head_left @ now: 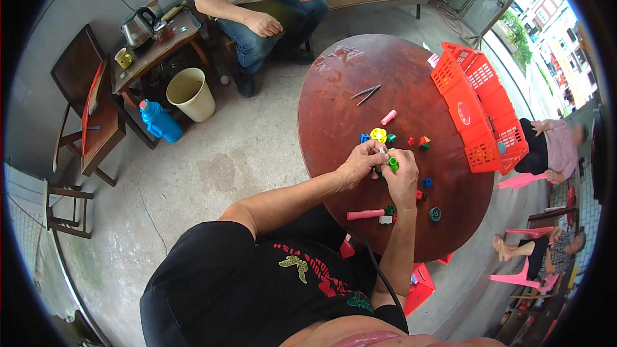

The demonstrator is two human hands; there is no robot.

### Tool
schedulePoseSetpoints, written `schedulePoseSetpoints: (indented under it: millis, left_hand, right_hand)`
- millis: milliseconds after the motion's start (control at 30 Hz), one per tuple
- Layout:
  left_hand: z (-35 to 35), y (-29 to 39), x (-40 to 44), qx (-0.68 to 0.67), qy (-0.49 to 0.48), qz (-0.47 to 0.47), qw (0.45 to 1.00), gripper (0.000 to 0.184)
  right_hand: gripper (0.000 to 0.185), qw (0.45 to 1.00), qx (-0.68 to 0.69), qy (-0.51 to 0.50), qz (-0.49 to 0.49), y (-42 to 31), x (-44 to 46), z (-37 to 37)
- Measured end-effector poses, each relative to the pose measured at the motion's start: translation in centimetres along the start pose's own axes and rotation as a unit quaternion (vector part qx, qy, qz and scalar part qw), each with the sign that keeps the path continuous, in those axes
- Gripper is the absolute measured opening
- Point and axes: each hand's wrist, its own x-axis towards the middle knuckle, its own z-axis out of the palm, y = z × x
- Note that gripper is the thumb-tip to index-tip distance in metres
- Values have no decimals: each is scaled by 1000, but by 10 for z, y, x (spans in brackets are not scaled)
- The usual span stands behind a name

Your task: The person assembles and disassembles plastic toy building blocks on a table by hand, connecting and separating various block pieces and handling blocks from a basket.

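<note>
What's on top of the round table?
Tweezers, pink tubes, small coloured pieces and a red basket. The left hand and right hand hide the table beneath them.

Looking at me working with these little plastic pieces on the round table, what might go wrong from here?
The green piece in the right hand is small, so it could slip out if the grip loosens. The pink stick lies near the edge of the round table and might roll off if bumped. The white block sits close by the right forearm, which could knock it.
</note>
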Motion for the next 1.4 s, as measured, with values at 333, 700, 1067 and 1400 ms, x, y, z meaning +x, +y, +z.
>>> schedulePoseSetpoints:
  millis: [333, 700, 1067, 1400]
  left_hand:
    - [4, 0, -2, -6, 6, 26, 1000, 15]
    - [-6, -6, 13, -160, 34, -80, 983, 14]
    - [7, -3, 9, -170, -33, -128, 976, 20]
    - [25, 4, -7, -140, -22, -76, 987, 32]
  right_hand:
    - [16, 997, 63, -12, 37, 18, -24, -9]
    - [22, 957, -216, 76, 177, 205, -33, -72]
    - [13, 987, -98, 124, 11, 98, -9, -93]
    - [23, 995, 90, 11, -31, 14, 6, -17]
